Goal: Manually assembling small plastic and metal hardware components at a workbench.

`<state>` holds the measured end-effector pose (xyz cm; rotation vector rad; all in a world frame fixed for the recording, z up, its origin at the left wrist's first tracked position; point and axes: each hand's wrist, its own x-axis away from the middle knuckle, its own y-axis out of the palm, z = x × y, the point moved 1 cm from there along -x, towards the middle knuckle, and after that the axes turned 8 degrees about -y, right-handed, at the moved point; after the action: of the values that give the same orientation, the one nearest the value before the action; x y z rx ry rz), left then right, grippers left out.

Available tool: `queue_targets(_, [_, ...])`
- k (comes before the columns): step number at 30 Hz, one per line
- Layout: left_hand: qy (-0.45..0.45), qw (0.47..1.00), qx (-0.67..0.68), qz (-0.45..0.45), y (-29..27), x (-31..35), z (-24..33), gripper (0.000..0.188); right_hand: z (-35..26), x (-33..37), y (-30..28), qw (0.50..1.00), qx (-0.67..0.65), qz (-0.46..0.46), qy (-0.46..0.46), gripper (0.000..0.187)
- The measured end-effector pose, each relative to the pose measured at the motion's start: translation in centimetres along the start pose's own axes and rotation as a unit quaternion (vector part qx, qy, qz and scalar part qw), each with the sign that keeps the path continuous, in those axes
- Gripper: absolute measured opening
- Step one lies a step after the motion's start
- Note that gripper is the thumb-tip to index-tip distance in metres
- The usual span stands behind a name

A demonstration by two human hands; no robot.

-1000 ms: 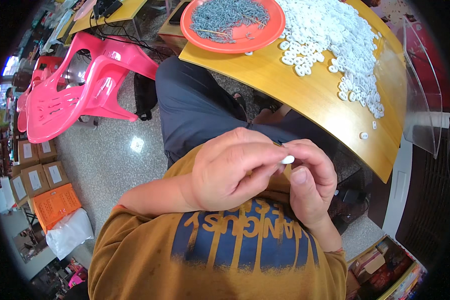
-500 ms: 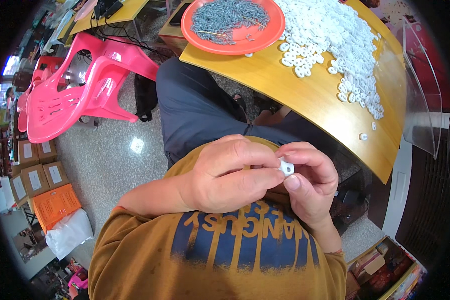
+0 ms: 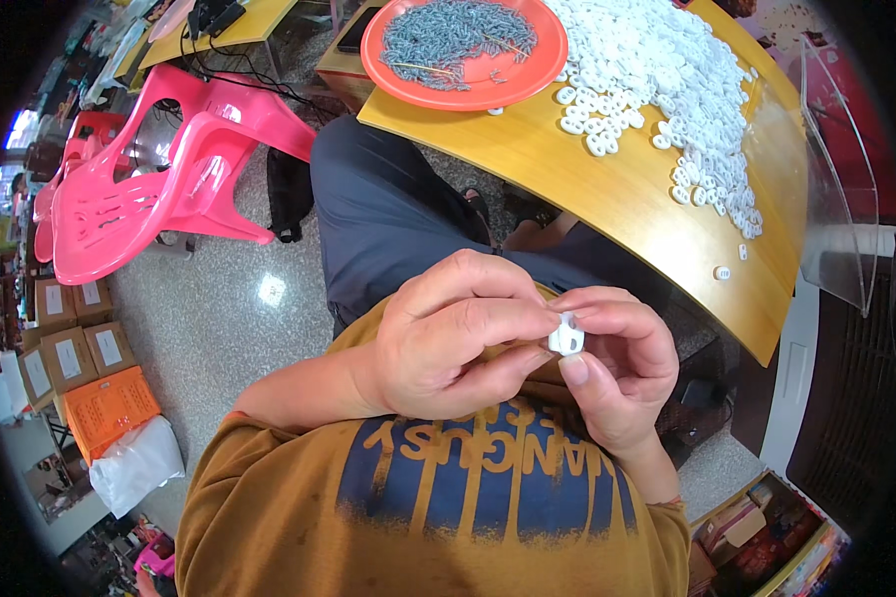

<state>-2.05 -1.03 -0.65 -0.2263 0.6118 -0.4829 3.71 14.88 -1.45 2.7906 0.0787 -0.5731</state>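
In front of my chest, a small white plastic piece [image 3: 566, 339] with a dark opening in its side is pinched between my fingertips. My right hand [image 3: 622, 358] grips it from the right, with thumb below and index finger above. From the left, the fingertips of my left hand [image 3: 458, 343] press on its upper side, and the left thumb lies just beside it. Any smaller part between the fingers is hidden. Loose white pieces [image 3: 657, 70] lie heaped on the yellow table [image 3: 607, 199]. A red plate [image 3: 513, 92] there holds many small grey metal parts, perhaps springs or screws [image 3: 448, 40].
A pink plastic chair [image 3: 209, 169] stands on the speckled floor to the left. Cardboard boxes [image 3: 70, 348], an orange package [image 3: 110, 408] and a white bag [image 3: 139, 463] are stacked at lower left. A clear panel [image 3: 836, 179] rises past the table's right edge. An open box [image 3: 767, 532] sits at lower right.
The white piece has turned a little and shows more of its side. My left thumb has slid back and down from it, while the left fingers stay on top.
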Motion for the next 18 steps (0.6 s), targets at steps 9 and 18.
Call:
queue_targets(9, [0.005,1.000,0.001,-0.013,0.21,0.22,-0.45,0.027,0.16,0.04,-0.05,1.000,0.024,0.005,-0.010,0.028])
queue_targets(18, [0.011,1.000,0.022,-0.004,0.39,0.38,-0.56,0.024,0.15,0.18,0.05,0.995,0.095,0.024,-0.008,0.024])
